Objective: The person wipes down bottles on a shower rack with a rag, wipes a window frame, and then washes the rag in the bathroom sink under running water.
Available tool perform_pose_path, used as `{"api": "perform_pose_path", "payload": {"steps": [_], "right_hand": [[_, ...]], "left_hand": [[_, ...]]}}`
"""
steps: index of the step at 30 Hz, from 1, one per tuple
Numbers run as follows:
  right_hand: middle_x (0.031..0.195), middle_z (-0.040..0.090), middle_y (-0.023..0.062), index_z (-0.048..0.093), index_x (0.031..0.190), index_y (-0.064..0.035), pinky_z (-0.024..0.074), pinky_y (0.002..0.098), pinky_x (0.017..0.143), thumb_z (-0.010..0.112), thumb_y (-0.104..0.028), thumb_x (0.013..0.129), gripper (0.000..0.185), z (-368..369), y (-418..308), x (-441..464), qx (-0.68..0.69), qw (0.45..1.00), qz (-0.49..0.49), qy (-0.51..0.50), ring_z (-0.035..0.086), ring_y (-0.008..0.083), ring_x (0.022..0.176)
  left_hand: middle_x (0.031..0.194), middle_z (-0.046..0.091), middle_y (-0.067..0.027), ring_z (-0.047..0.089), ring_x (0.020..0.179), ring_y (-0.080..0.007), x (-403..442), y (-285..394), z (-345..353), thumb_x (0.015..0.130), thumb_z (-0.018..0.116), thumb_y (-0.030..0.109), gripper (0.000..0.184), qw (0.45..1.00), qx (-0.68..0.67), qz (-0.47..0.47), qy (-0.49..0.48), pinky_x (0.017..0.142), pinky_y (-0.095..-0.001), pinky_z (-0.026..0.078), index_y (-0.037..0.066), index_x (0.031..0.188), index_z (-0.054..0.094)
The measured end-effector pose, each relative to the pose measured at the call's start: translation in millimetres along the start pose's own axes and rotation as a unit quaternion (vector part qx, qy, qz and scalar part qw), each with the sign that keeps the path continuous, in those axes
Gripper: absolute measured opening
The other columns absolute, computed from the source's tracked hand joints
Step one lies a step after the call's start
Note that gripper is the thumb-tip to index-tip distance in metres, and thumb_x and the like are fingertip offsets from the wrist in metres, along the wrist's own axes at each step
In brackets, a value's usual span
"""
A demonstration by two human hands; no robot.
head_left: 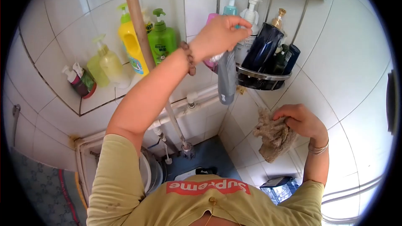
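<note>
My left hand (224,35) is raised in front of the corner rack, its fingers bent and closed. Directly below it hangs a slim grey bottle (227,79), its base lower than the rack. The hand covers the bottle's upper part, so the exact grip is hidden. Lower down on the right, my right hand (299,121) pinches a crumpled brown cloth (274,136) between thumb and fingers. Near my left fingertips stand a white pump bottle (250,12), a teal pump top (230,2) and a leaning dark blue bottle (264,48) with a gold pump.
The metal corner rack (268,75) holds several bottles. On the left, a tiled ledge (98,100) carries a yellow bottle (133,37), a green pump bottle (162,37) and others. A vertical pole (140,21) crosses the view. White pipes (205,100) run along the wall.
</note>
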State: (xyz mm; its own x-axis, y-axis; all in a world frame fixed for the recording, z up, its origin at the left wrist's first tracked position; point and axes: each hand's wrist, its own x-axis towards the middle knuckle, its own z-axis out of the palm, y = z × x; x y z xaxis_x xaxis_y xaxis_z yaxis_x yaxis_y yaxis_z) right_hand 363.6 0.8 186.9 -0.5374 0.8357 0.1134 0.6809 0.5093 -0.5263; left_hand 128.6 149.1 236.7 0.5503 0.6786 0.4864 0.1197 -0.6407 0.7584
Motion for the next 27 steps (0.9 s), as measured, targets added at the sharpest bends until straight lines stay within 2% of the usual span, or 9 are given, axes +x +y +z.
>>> {"api": "perform_pose_path", "payload": {"steps": [5, 7, 8, 10, 14, 18, 20, 25, 27], "right_hand": [[0.080, 0.055, 0.0134, 0.054, 0.082, -0.0007, 0.0407, 0.0322, 0.068, 0.039, 0.005, 0.058, 0.029, 8, 0, 2, 0.016, 1.000, -0.007, 0.005, 0.051, 0.0286, 0.075], [0.080, 0.055, 0.0136, 0.054, 0.082, -0.0009, 0.0407, 0.0321, 0.068, 0.039, 0.005, 0.058, 0.029, 10, 1, 3, 0.025, 1.000, -0.012, 0.008, 0.051, 0.0287, 0.075], [0.080, 0.055, 0.0136, 0.054, 0.082, -0.0011, 0.0408, 0.0323, 0.068, 0.039, 0.004, 0.058, 0.029, 11, 1, 2, 0.029, 1.000, -0.012, 0.007, 0.051, 0.0288, 0.075], [0.080, 0.055, 0.0136, 0.054, 0.083, -0.0014, 0.0409, 0.0325, 0.068, 0.039, 0.004, 0.059, 0.029, 13, 2, 2, 0.031, 0.999, -0.012, 0.008, 0.052, 0.0288, 0.075], [0.080, 0.055, 0.0130, 0.054, 0.084, -0.0017, 0.0411, 0.0331, 0.068, 0.040, 0.003, 0.059, 0.029, 15, 8, -4, 0.024, 1.000, -0.003, 0.011, 0.052, 0.0289, 0.076], [0.080, 0.057, 0.0108, 0.055, 0.078, -0.0004, 0.0417, 0.0291, 0.067, 0.039, 0.007, 0.055, 0.029, 19, 16, -13, 0.033, 0.998, 0.007, 0.046, 0.054, 0.0240, 0.074], [0.080, 0.057, 0.0110, 0.055, 0.078, -0.0001, 0.0416, 0.0290, 0.068, 0.039, 0.007, 0.055, 0.029, 19, 18, -16, 0.041, 0.998, 0.017, 0.045, 0.054, 0.0242, 0.074], [0.082, 0.056, 0.0136, 0.055, 0.084, -0.0009, 0.0408, 0.0314, 0.070, 0.039, 0.005, 0.059, 0.031, 21, 24, -20, 0.061, 0.997, 0.032, 0.029, 0.052, 0.0281, 0.078], [0.082, 0.056, 0.0136, 0.055, 0.084, -0.0009, 0.0410, 0.0313, 0.070, 0.039, 0.005, 0.058, 0.031, 22, 24, -19, 0.059, 0.997, 0.032, 0.029, 0.052, 0.0279, 0.077]], "left_hand": [[0.053, 0.046, 0.0025, 0.038, 0.044, -0.0036, 10, 37, -26, 0.077, 0.053, 0.017, 0.019, 0.999, -0.030, 0.035, 0.029, 0.038, -0.0187, 0.029, 0.004, 0.091, 0.056], [0.050, 0.045, 0.0021, 0.040, 0.044, -0.0043, 19, 55, -38, 0.078, 0.051, 0.019, 0.017, 0.996, -0.035, 0.051, 0.058, 0.040, -0.0173, 0.031, 0.003, 0.076, 0.055], [0.050, 0.045, 0.0021, 0.040, 0.044, -0.0043, 24, 63, -42, 0.078, 0.051, 0.019, 0.017, 0.996, -0.033, 0.051, 0.057, 0.040, -0.0173, 0.031, 0.003, 0.076, 0.055], [0.048, 0.045, 0.0013, 0.039, 0.041, -0.0055, 33, 77, -47, 0.078, 0.049, 0.017, 0.015, 0.984, -0.053, 0.131, 0.109, 0.039, -0.0183, 0.030, 0.004, 0.071, 0.053], [0.048, 0.045, 0.0001, 0.038, 0.040, -0.0072, 61, 84, -46, 0.077, 0.050, 0.015, 0.015, 0.976, -0.093, 0.141, 0.136, 0.038, -0.0201, 0.030, 0.005, 0.066, 0.052], [0.048, 0.046, -0.0020, 0.041, 0.043, -0.0097, 78, 69, -33, 0.076, 0.050, 0.017, 0.021, 0.967, -0.054, 0.140, 0.205, 0.040, -0.0228, 0.032, 0.004, 0.059, 0.049], [0.049, 0.048, -0.0032, 0.043, 0.044, -0.0104, 77, 64, -27, 0.076, 0.049, 0.018, 0.023, 0.939, 0.033, 0.184, 0.289, 0.042, -0.0243, 0.034, 0.003, 0.058, 0.049], [0.050, 0.048, -0.0036, 0.043, 0.045, -0.0104, 71, 43, -15, 0.077, 0.049, 0.017, 0.023, 0.932, -0.019, 0.172, 0.318, 0.043, -0.0255, 0.035, 0.002, 0.060, 0.048], [0.051, 0.048, -0.0034, 0.043, 0.046, -0.0106, 70, 32, -13, 0.077, 0.048, 0.016, 0.019, 0.952, -0.117, 0.103, 0.262, 0.043, -0.0252, 0.035, 0.002, 0.065, 0.049]]}}
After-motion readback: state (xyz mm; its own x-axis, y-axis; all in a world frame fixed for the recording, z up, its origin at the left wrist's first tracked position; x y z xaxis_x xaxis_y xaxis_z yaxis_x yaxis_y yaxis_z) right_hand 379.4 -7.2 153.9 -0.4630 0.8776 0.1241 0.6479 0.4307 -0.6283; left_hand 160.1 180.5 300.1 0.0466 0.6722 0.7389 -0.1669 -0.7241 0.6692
